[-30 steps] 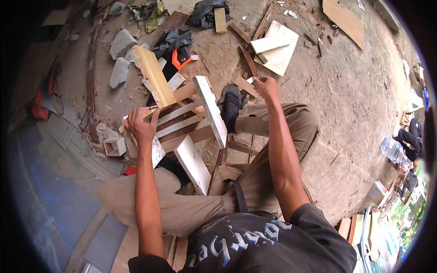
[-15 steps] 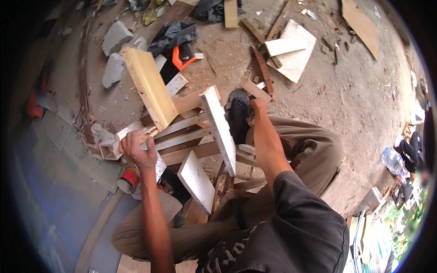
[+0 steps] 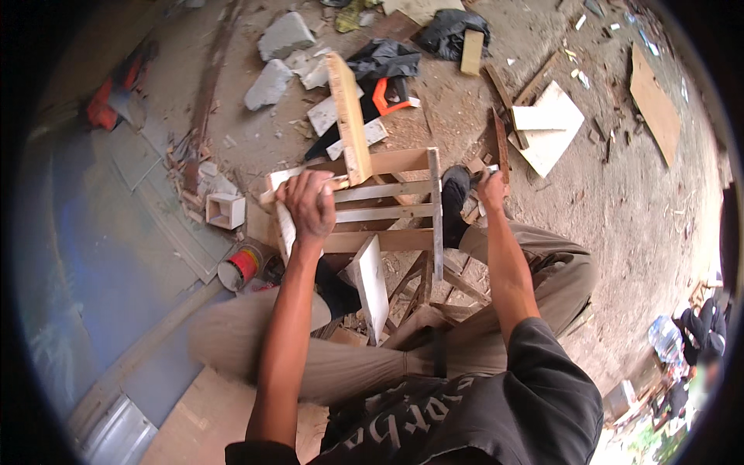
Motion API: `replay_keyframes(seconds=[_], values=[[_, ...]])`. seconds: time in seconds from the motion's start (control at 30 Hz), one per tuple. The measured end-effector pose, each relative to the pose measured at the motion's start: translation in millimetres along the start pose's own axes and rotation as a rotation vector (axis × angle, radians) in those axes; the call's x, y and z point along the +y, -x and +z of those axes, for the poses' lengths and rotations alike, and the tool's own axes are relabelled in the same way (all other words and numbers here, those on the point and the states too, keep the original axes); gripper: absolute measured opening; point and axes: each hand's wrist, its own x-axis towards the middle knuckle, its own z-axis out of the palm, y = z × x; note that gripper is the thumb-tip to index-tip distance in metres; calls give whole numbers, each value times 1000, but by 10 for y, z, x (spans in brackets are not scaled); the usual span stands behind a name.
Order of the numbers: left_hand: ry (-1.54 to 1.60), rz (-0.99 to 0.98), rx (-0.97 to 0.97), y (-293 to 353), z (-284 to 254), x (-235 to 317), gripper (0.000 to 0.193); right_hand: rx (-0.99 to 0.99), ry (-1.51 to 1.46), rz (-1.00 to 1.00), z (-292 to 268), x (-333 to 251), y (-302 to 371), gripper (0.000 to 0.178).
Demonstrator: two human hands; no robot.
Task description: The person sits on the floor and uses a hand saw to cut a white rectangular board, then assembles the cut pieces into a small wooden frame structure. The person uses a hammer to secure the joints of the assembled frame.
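A slatted wooden frame [image 3: 403,238] lies across the space between my bent legs. My left hand [image 3: 310,203] is closed over its left end, the fingers curled round the edge. Beside those fingers a thick yellowish board [image 3: 350,124] stands up from the frame. A white-faced board [image 3: 373,283] juts out on the near side. Past the frame's right end, by my dark shoe [image 3: 457,190], my right hand [image 3: 492,191] is closed round a small object with a pale, shiny tip. Its kind is hidden by the fingers.
An orange-handled saw [image 3: 381,97] lies beyond the frame among wood offcuts, black plastic [image 3: 453,35] and broken concrete [image 3: 285,36]. To the left are a red-banded can [image 3: 240,267] and a small white box [image 3: 225,211]. White boards [image 3: 554,128] lie at the far right.
The frame has turned, so its right end board now shows edge-on. My left hand stays on its left end. My right hand has shifted from beside a brown offcut, a pale tip now showing.
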Motion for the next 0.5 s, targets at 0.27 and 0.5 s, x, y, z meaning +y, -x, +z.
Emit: replay_keyframes(seconds=[0.27, 0.5], values=[[183, 23, -172, -18, -157, -132, 35, 15, -1230, 393, -1598, -500, -533, 49], [-55, -117, -31, 392, -394, -868, 73, -625, -2039, 285, -2855, -1154, 537, 67]])
